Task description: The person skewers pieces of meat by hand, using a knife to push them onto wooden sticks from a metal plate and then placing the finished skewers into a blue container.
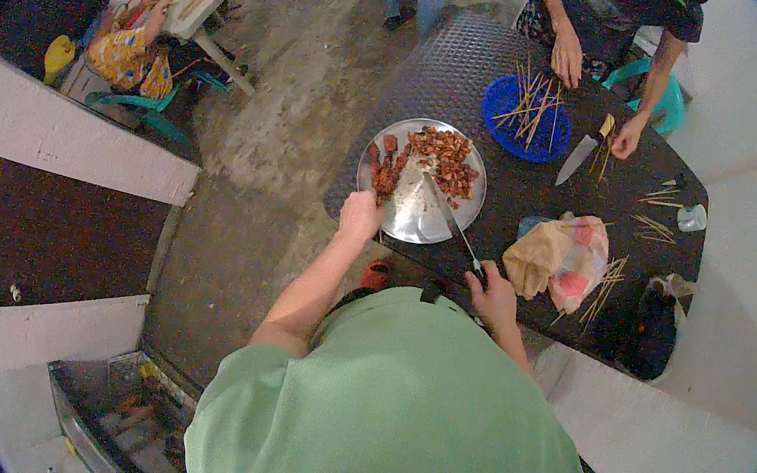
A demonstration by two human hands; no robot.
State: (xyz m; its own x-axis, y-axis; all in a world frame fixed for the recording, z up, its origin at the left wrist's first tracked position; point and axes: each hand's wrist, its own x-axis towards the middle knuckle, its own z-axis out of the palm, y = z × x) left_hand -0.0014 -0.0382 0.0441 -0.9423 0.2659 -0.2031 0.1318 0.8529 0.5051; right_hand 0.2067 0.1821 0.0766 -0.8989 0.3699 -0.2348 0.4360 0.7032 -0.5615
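Note:
A round metal tray (413, 226) sits near the dark table's edge in front of me. Chopped reddish-brown meat (446, 154) is heaped on its far right side, and a strip of larger meat pieces (388, 168) runs along its left. My left hand (361, 215) is closed at the tray's near-left rim, at the lower end of that strip; what its fingers grip is hidden. In my right hand (493, 295) is a knife (452, 222) held by its dark handle, its long narrow blade slanting over the tray, tip near the middle.
Across the table a person's hands (630, 135) handle thin sticks near a blue basket (498, 136) of skewers. A second knife (577, 161), cloths (537, 253), loose skewers (606, 288) and a white cup (692, 217) lie to the right. Another person (127, 54) sits far left.

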